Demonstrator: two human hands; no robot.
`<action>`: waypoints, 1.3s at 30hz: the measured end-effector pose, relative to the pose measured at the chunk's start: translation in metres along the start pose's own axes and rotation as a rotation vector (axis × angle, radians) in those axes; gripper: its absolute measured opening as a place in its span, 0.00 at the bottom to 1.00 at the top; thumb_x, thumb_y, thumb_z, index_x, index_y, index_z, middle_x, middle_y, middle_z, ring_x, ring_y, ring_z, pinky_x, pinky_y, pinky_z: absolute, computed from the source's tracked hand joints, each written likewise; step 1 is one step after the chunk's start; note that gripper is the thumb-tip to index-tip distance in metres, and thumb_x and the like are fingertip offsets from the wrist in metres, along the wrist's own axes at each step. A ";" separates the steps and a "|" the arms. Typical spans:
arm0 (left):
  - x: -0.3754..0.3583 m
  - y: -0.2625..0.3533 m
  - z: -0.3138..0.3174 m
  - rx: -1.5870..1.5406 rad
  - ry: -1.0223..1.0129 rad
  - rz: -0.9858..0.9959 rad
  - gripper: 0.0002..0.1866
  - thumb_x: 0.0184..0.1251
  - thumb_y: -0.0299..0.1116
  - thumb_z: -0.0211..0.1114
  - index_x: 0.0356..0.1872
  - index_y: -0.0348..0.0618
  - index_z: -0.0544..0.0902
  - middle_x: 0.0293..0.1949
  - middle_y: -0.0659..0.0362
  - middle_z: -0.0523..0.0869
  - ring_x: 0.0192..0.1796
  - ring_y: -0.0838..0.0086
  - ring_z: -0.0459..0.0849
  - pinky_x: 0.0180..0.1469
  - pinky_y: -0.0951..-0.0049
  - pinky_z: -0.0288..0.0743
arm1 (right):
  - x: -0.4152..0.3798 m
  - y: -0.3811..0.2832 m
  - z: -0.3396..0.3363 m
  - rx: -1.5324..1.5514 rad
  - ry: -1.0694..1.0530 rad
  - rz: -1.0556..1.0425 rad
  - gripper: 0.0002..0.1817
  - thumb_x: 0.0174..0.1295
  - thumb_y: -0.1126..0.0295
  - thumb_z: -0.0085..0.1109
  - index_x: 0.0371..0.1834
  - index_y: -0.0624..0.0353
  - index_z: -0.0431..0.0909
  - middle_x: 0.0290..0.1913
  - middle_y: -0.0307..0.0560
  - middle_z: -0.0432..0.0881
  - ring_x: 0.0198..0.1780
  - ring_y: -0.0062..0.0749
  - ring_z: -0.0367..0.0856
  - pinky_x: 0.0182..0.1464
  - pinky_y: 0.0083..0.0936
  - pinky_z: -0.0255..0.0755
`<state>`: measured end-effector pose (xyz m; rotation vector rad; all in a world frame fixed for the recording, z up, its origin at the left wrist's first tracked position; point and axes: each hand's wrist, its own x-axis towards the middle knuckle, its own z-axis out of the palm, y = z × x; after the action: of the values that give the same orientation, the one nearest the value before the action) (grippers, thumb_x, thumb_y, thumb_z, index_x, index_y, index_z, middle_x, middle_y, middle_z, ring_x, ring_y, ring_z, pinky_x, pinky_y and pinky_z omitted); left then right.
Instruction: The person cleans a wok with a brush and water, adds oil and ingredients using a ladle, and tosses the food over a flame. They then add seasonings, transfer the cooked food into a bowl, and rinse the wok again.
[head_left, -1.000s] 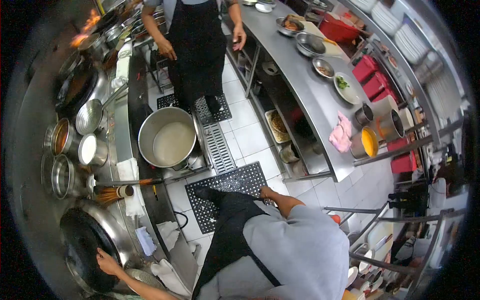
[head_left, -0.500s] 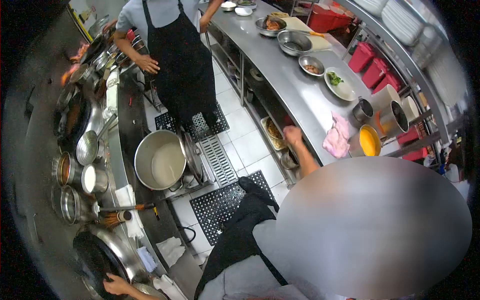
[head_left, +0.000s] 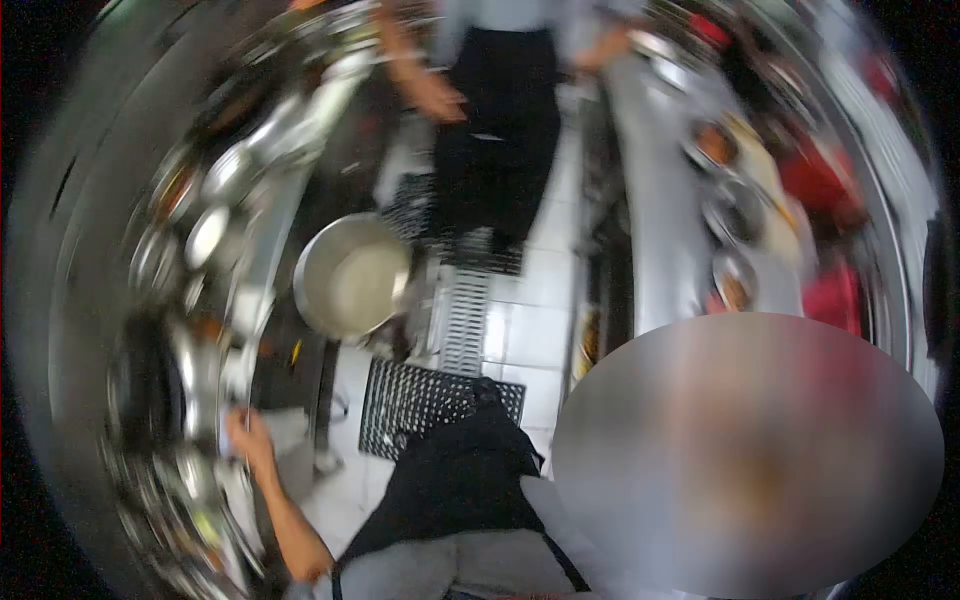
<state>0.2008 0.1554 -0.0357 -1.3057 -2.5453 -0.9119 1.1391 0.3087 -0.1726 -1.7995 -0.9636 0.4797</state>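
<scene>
My left hand [head_left: 250,438] is at the edge of the range on the left, its fingers closed on a pale bluish cloth [head_left: 225,432]. Motion blur softens the fingers. Just beyond it sits a black wok [head_left: 145,385] in a shiny metal ring [head_left: 195,370]. My right hand does not show; a large blurred oval covers the lower right. A big metal stockpot [head_left: 312,262] with cloudy pale liquid stands ahead, between the range and the aisle.
A co-worker in a black apron [head_left: 498,130] stands ahead in the aisle. On the right, a steel counter [head_left: 660,210] bears several metal bowls. A perforated black mat [head_left: 400,405] and a floor grate [head_left: 463,320] lie on white tiles. Pans and containers crowd the range.
My view has swung, smearing the scene. My left hand has left the black wok's rim for the cloth at the range edge. My right hand, earlier beside the counter, has gone from sight.
</scene>
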 end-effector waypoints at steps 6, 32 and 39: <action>-0.060 0.063 -0.011 -0.195 0.029 -0.117 0.04 0.57 0.23 0.60 0.33 0.38 0.82 0.32 0.51 0.83 0.34 0.65 0.83 0.39 0.70 0.77 | 0.039 0.042 -0.044 -0.267 -0.140 -0.049 0.18 0.63 0.58 0.56 0.44 0.65 0.77 0.23 0.45 0.78 0.23 0.29 0.74 0.25 0.29 0.71; -0.059 -0.085 -0.138 -1.144 0.077 -0.820 0.07 0.68 0.26 0.55 0.44 0.37 0.73 0.28 0.58 0.81 0.18 0.78 0.78 0.16 0.81 0.72 | -0.476 -0.423 0.664 0.031 -1.446 -0.561 0.35 0.54 0.74 0.62 0.67 0.68 0.61 0.42 0.57 0.77 0.39 0.39 0.77 0.41 0.31 0.73; -0.050 -0.138 -0.172 -1.158 0.309 -0.881 0.08 0.73 0.34 0.55 0.42 0.40 0.73 0.28 0.59 0.80 0.20 0.79 0.76 0.15 0.78 0.71 | -0.499 -0.496 0.629 -0.273 -1.251 -0.688 0.27 0.49 0.75 0.58 0.57 0.65 0.74 0.30 0.56 0.82 0.32 0.46 0.79 0.40 0.36 0.73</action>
<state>0.0993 -0.0383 0.0217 0.0912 -2.2335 -2.6981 0.2066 0.3731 -0.0434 -1.1123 -2.4666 1.0747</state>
